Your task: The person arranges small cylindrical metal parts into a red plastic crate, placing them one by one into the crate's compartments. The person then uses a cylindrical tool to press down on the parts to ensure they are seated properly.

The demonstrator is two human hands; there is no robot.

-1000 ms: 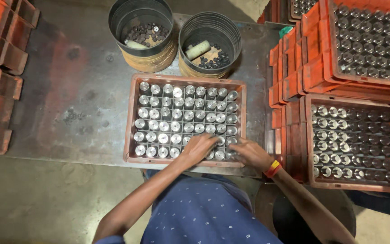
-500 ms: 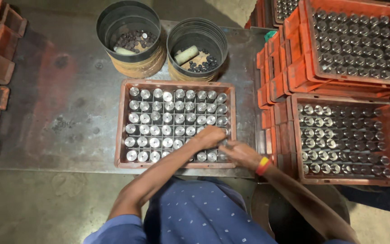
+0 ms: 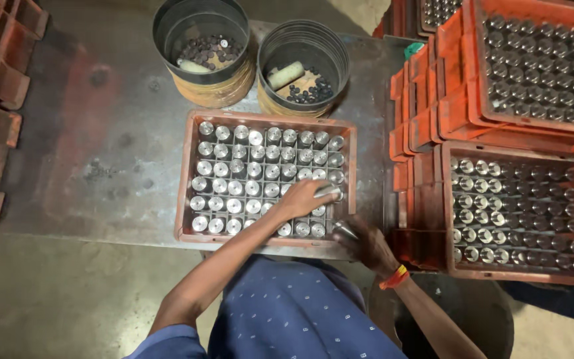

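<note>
Over orange crate (image 3: pixel 185 174), left hand (image 3: pixel 303 198) gripping metal cylinder (image 3: pixel 327 191), blurred right hand (image 3: pixel 367 243) holding another cylinder (image 3: pixel 345 231).

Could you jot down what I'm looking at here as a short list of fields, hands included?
Left hand: grips a metal cylinder over the orange crate
Right hand: holds another metal cylinder at the crate's right edge
Crate: gridded, nearly full of upright cylinders
Behind: two round bins of small dark parts
Right side: stacked orange crates, filled alike
</note>
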